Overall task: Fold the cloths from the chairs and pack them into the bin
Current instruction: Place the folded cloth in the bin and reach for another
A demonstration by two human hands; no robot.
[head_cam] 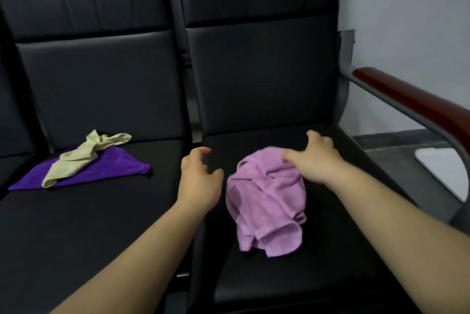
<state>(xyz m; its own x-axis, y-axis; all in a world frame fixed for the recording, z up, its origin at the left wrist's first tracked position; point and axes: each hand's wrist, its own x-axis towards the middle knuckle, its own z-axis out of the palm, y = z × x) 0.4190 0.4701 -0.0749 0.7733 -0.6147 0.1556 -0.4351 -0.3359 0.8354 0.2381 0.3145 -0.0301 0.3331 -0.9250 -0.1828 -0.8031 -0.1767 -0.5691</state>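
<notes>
Peering past motion blur, I see my right hand [315, 161] pinching the crumpled, fuzzy pink cloth [267, 201] on the right chair seat [330, 250], my left hand [201, 176] with fingers spread empty at its 9 o'clock, and smooth beige cloth [84, 158] draped over flat purple cloth [106, 168] farther left.

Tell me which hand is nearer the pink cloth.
Right. The right hand rests on the pink cloth's top edge, fingers touching it. The left hand hovers open just off its left side, apart from it.
</notes>
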